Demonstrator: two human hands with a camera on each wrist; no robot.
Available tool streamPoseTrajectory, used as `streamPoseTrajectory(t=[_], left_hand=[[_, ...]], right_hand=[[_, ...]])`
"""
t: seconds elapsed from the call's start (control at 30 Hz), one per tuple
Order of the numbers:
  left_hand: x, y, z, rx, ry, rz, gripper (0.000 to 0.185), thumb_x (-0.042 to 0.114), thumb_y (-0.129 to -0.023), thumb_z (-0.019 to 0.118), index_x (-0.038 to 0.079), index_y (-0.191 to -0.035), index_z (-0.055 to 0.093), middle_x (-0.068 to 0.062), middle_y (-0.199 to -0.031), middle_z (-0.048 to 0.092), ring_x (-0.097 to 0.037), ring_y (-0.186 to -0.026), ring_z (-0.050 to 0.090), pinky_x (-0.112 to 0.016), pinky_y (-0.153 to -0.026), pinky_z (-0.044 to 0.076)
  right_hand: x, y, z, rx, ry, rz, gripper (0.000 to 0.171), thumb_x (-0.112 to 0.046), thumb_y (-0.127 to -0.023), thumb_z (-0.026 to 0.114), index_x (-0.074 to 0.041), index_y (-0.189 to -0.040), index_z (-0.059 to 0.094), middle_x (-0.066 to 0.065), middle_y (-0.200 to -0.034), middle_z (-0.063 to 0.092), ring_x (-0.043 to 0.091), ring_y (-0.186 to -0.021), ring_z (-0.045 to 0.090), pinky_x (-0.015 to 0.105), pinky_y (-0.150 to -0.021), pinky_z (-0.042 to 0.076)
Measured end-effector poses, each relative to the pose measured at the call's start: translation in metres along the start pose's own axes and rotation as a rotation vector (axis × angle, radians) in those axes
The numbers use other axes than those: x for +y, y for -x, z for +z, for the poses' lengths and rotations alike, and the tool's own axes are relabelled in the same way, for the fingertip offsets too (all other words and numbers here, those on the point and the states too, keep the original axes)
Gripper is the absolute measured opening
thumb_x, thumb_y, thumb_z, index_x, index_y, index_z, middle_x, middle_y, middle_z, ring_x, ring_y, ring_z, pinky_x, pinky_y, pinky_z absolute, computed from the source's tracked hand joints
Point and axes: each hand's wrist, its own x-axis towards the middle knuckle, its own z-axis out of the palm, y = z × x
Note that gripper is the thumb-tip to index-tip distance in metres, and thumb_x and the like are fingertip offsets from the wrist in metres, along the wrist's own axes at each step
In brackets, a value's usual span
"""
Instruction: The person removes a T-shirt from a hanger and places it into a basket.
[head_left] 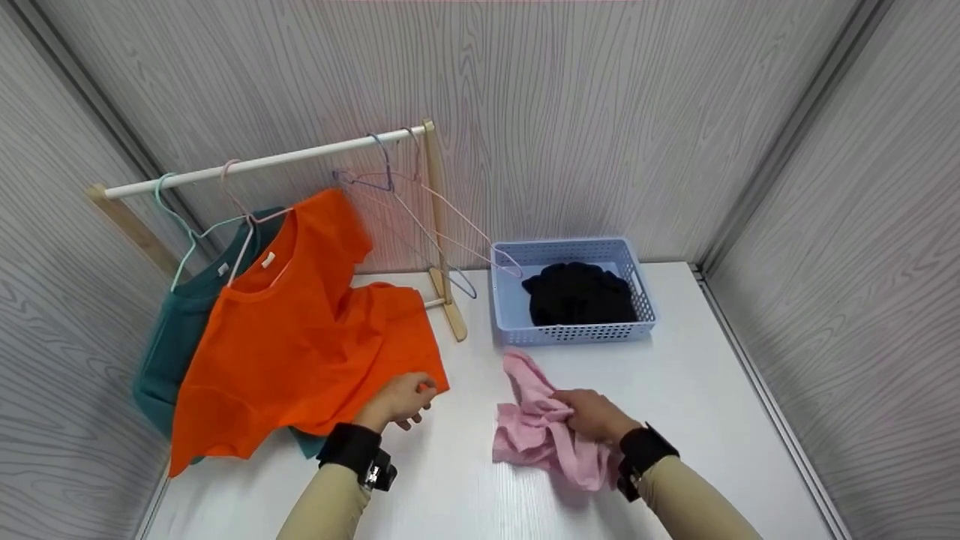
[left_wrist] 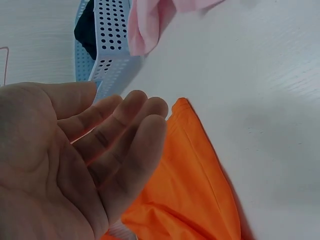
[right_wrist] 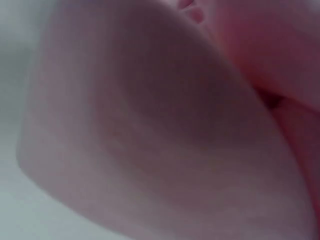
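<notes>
The crumpled pink cloth garment (head_left: 541, 427) lies on the white surface (head_left: 697, 390), toward its near edge and in front of the light blue plastic basket (head_left: 573, 291). Its long way runs from the basket side back toward the person. The right hand (head_left: 596, 415) sits right on top of it, its grip closed around a bunch of the pink cloth. The left hand (head_left: 400, 401) is well apart, to the left, fingers relaxed and holding nothing, just beside the bottom corner of the orange cloth T-shirt (head_left: 300, 337). That shirt hangs from a hanger on the white rail with wooden ends (head_left: 262, 160), by the surface's far left corner.
</notes>
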Motion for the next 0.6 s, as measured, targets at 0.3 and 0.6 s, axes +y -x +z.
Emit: streamPoseTrajectory(t=[0.3, 0.6], left_hand=[[-0.003, 0.008, 0.001, 0.029, -0.017, -0.017, 0.025, 0.021, -0.099, 0.053, 0.007, -0.12, 0.061, -0.011, -0.092, 0.065, -0.022, -0.069, 0.062, -0.033, -0.058, 0.057], [-0.007, 0.022, 0.004, 0.047, 0.006, -0.033, 0.028, 0.022, -0.099, 0.055, 0.007, -0.122, 0.06, -0.011, -0.096, 0.065, -0.021, -0.071, 0.061, -0.036, -0.061, 0.058]], right_hand=[[-0.003, -0.025, -0.107, 0.386, -0.048, 0.033, 0.026, -0.001, -0.078, 0.056, -0.006, -0.095, 0.075, 0.013, -0.099, 0.073, 0.035, -0.095, 0.067, 0.05, -0.084, 0.052], [-0.026, -0.069, -0.179, 0.588, -0.237, 0.22, 0.037, -0.011, -0.087, 0.048, -0.006, -0.117, 0.069, 0.017, -0.12, 0.067, 0.036, -0.113, 0.061, 0.051, -0.095, 0.047]])
